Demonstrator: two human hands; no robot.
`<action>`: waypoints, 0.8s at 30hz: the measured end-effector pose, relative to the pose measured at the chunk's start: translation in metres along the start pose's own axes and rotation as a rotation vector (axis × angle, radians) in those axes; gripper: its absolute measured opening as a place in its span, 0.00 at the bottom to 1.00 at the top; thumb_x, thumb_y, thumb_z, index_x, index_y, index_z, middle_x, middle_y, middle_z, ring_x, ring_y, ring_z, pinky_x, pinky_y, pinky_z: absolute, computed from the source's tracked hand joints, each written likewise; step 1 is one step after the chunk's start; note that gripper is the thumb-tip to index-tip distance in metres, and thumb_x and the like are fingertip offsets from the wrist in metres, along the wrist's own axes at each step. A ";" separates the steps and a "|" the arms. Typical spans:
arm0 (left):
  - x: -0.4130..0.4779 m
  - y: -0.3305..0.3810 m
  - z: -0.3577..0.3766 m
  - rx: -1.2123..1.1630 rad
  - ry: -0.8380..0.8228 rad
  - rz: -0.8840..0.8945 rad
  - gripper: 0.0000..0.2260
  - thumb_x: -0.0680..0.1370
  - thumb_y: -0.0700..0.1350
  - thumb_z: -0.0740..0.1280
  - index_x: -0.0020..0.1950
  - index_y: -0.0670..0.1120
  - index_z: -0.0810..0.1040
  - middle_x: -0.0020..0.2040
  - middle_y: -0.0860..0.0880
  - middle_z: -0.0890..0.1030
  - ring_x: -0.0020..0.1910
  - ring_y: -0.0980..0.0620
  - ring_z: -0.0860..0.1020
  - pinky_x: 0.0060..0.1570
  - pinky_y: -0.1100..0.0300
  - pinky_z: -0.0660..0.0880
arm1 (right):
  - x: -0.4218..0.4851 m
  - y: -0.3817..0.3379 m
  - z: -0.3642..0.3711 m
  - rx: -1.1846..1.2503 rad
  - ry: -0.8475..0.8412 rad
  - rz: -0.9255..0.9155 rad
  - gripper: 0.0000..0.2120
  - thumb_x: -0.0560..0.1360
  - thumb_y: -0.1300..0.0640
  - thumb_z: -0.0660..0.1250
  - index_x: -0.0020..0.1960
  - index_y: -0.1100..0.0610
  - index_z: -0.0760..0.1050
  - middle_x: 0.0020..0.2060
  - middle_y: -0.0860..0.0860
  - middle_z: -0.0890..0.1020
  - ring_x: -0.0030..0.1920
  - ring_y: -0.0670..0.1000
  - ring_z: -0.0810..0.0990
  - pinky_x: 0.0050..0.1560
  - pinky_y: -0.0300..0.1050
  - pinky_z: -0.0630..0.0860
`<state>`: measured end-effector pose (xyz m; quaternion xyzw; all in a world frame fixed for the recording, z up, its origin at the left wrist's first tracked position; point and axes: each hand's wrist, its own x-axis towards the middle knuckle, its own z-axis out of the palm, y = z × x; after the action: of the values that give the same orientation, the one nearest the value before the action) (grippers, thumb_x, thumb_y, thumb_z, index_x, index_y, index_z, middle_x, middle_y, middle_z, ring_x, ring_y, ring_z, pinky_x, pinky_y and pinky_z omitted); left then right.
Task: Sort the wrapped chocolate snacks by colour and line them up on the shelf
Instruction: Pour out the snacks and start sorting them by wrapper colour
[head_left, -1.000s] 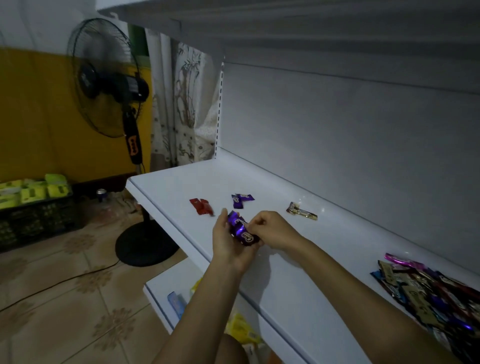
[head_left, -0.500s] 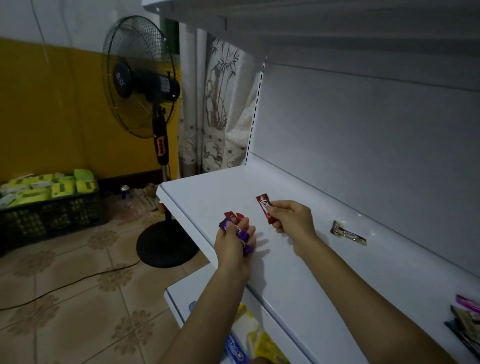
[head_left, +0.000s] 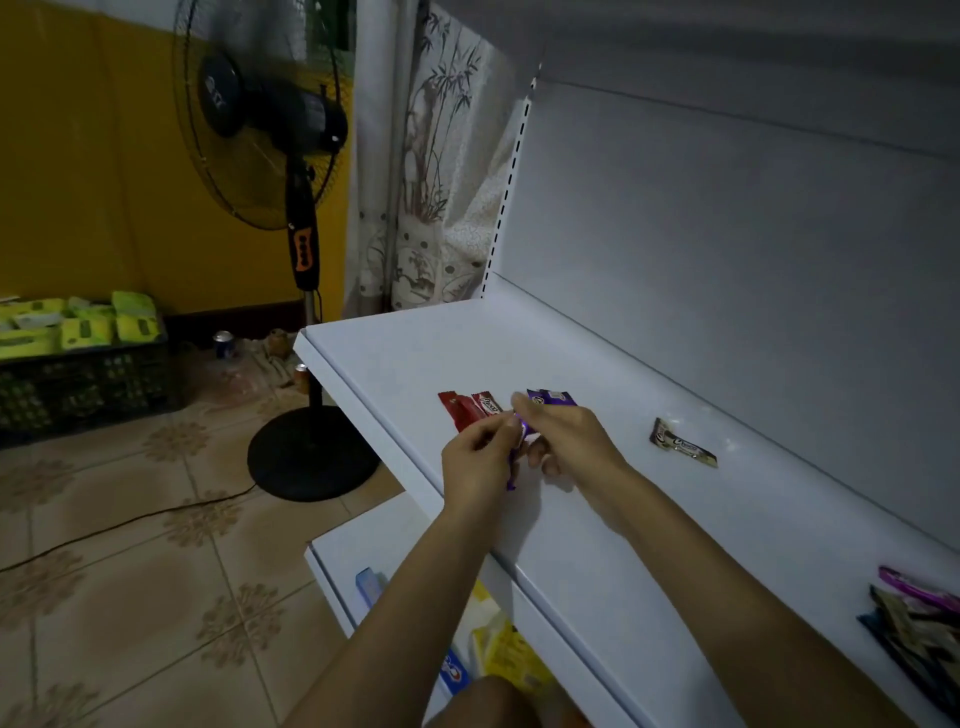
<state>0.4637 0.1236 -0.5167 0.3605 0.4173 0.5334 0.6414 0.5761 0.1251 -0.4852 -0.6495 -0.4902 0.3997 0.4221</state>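
reds (head_left: 470, 410): flat on the shelf (head_left: 395, 358) near the front edge, side by side and touching. Sorted already, best left alone.
left hand (head_left: 475, 465): curled round the held purple (head_left: 514, 470), just right of the reds, over the front edge.
held purple: poking out the top and bottom of that fist. Can't tell whether one or a few in there.
right hand (head_left: 569, 441): fingertips closed on the top end of the held purple, apparently drawing one out.
purple pair (head_left: 553, 398): lying just behind the right hand, a small gap right of the reds.
step: probably handing a purple across to go beside the pair.
tip: pinch by the crimped end, ease the left grip only slightly to avoid spilling extras, lay it parallel and snug against the pair.
watch out: slick foil this near the edge, easy to flick onto the floor.
gold one (head_left: 683, 446): alone further right, lying at an angle, well apart from the purples.
pile (head_left: 919, 618): unsorted at far right, plenty to go.
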 end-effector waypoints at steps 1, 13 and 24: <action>0.000 -0.001 0.003 0.070 -0.010 0.066 0.08 0.79 0.43 0.67 0.42 0.53 0.82 0.38 0.53 0.83 0.39 0.56 0.80 0.36 0.66 0.76 | -0.007 0.002 -0.006 0.006 -0.041 -0.020 0.14 0.74 0.47 0.68 0.47 0.58 0.81 0.37 0.55 0.82 0.30 0.47 0.76 0.29 0.38 0.70; 0.002 -0.027 0.017 0.762 -0.099 0.496 0.09 0.82 0.46 0.59 0.58 0.49 0.76 0.46 0.51 0.82 0.42 0.55 0.78 0.44 0.61 0.73 | 0.047 0.035 -0.055 -0.293 0.550 -0.191 0.09 0.77 0.57 0.65 0.47 0.63 0.81 0.38 0.56 0.82 0.37 0.52 0.81 0.40 0.45 0.76; 0.009 -0.029 0.003 0.543 -0.123 0.454 0.27 0.81 0.37 0.61 0.76 0.52 0.56 0.51 0.68 0.71 0.47 0.79 0.72 0.43 0.85 0.64 | 0.066 0.059 -0.030 -1.027 0.230 -0.412 0.18 0.80 0.50 0.58 0.69 0.47 0.70 0.70 0.49 0.68 0.68 0.53 0.65 0.64 0.50 0.62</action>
<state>0.4783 0.1270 -0.5434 0.6327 0.4137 0.5092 0.4114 0.6350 0.1746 -0.5375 -0.7018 -0.6892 -0.0542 0.1721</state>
